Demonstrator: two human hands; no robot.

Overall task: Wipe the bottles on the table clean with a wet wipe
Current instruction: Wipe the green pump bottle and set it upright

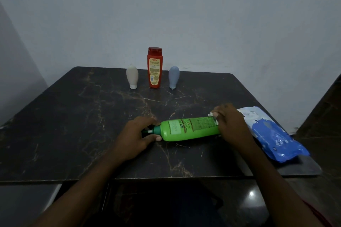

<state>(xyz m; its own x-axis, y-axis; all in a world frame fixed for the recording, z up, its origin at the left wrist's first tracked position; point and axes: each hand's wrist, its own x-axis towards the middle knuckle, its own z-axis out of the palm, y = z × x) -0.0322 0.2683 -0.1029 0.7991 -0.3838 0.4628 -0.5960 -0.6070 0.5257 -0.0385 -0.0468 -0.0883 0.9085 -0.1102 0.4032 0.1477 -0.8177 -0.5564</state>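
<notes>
Dark marble-patterned tabletop, pale veins, set against a plain wall.

Blue-and-white wipe pack lies flat near the right edge, just beside the right forearm.

Green bottle lies on its side in the near middle of the tabletop, dark green neck pointing left, base to the right, label facing up.

Left hand: fingers and thumb curled round the neck end of the green bottle, gripping it.

Right hand: closed over the base end of the same bottle, a white wet wipe bunched under the fingers and pressed against the bottle. Only a small crumpled bit of the wipe shows.

Far side, three bottles in a row near the wall, well apart from the hands. Red bottle upright in the centre, cap on top, tallest. Cream bottle to its left, standing on its white cap. Grey-blue bottle to its right, also cap-down. None touch each other.
</notes>
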